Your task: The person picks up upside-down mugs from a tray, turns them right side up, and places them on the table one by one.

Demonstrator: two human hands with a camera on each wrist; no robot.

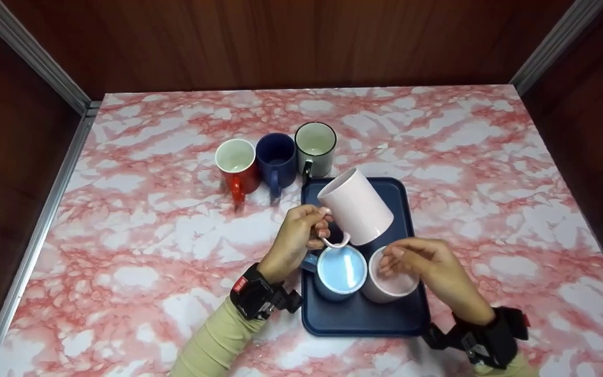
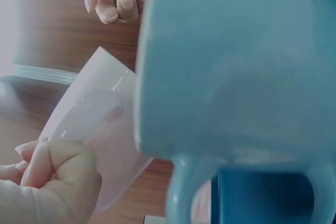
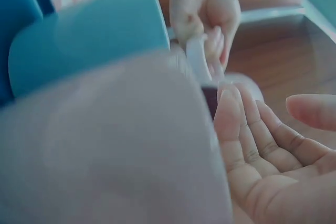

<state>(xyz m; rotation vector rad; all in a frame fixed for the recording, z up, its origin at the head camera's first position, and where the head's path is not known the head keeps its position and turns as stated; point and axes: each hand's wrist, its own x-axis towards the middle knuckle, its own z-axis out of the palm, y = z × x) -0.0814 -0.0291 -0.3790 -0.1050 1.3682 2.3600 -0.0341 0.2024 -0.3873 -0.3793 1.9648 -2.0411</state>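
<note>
My left hand (image 1: 301,230) grips the handle of a pale pink mug (image 1: 360,209), which hangs tilted above the far half of a dark blue tray (image 1: 364,320). Below it, a light blue mug (image 1: 333,290) stands upright on the tray, its handle to the left. Beside that stands another pink mug (image 1: 380,296), upright. Over this second pink mug is my right hand (image 1: 422,259), fingers relaxed and holding nothing. In the right wrist view its fingers (image 3: 273,142) extend alongside the mug's rim.
Beyond the tray's far left corner, a red mug (image 1: 246,178), a dark blue mug (image 1: 280,170) and a white mug with a black rim (image 1: 318,159) stand in a row. Dark wood panels (image 1: 301,42) enclose the marbled red and white table (image 1: 176,267) at the back and sides.
</note>
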